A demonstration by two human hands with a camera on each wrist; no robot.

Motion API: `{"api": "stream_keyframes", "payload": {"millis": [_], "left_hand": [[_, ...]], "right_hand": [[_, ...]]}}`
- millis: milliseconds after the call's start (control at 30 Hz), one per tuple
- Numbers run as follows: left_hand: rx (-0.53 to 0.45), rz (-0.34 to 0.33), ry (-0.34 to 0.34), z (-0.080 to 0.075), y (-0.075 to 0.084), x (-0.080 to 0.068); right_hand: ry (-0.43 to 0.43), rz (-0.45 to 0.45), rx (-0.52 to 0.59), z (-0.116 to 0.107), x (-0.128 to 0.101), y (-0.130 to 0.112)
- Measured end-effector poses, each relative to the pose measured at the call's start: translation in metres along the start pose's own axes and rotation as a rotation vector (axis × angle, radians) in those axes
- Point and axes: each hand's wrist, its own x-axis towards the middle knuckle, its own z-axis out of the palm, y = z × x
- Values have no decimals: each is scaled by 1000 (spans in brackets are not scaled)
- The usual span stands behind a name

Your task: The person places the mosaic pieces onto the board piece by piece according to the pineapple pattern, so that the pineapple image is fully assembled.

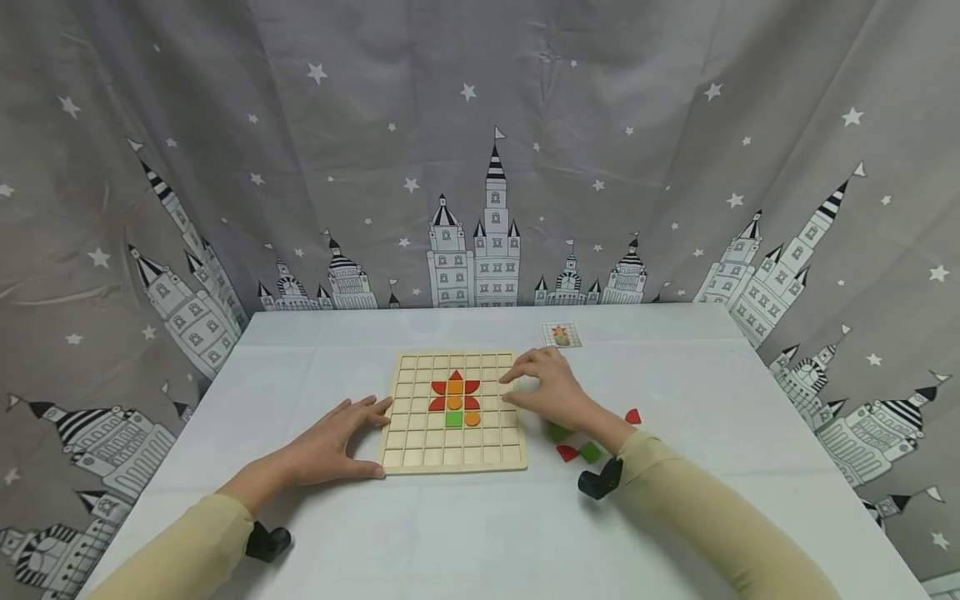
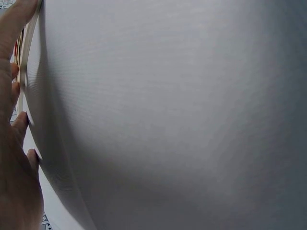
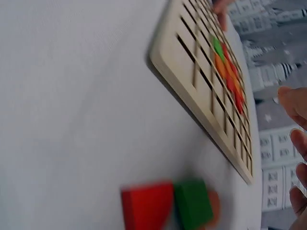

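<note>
A square wooden grid board (image 1: 412, 437) lies flat on the table. Its middle cells hold a flower-like pattern: a red triangle (image 1: 456, 375), an orange square (image 1: 455, 387), red curved pieces, two orange discs and a green square (image 1: 453, 419). My left hand (image 1: 330, 442) rests at the board's left side, thumb by the near corner and fingertips along the edge. Above the right edge hovers my right hand (image 1: 551, 387), thumb and fingers apart with nothing between them. In the right wrist view its fingertips (image 3: 291, 103) show at the right border.
Loose pieces lie right of the board, partly under my right forearm: a red piece (image 1: 567, 452), a green block (image 1: 591, 452) and another red one (image 1: 633, 416). A small pattern card (image 1: 561, 335) lies behind my right hand. A grey castle-print curtain (image 1: 375, 125) hangs behind the white table.
</note>
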Motion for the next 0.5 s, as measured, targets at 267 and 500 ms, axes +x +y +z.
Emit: {"api": "stream_keyframes", "payload": {"millis": [267, 500], "left_hand": [[-2, 12, 1, -1, 0, 1], [11, 7, -5, 0, -1, 1]], "right_hand": [[14, 124, -34, -40, -16, 24], [-40, 152, -82, -51, -36, 42]]}}
